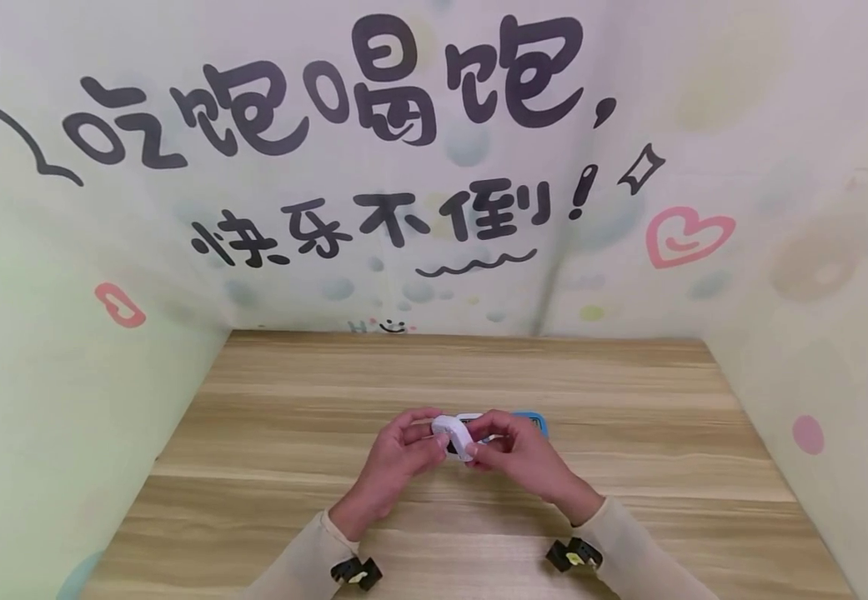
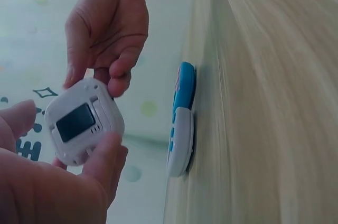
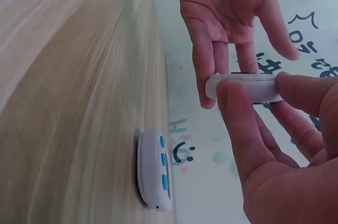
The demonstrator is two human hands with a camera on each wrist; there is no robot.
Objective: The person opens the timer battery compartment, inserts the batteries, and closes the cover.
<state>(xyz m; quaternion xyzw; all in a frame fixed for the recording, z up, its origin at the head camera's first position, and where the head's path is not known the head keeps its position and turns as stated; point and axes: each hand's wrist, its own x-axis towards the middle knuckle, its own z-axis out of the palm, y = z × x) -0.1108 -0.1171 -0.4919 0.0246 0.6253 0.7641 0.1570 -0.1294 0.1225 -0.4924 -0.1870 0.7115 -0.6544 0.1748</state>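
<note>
In the head view, both hands meet at a small white digital timer (image 1: 454, 437) held above the table. The right hand (image 1: 519, 446) pinches it; the right wrist view shows thumb and a finger on the edges of the timer (image 3: 253, 87). Fingers of the left hand (image 1: 402, 454) grip the other side, with one left digit standing off it in the left wrist view. There, the timer (image 2: 87, 121) turns its back, with a dark rectangle, to the camera.
Beyond the hands on the wooden table (image 1: 291, 500) lie a blue timer (image 1: 533, 421) and a white timer (image 3: 153, 171) with blue buttons. They are side by side in the left wrist view. A wall with black lettering (image 1: 396, 83) stands behind, with side walls left and right.
</note>
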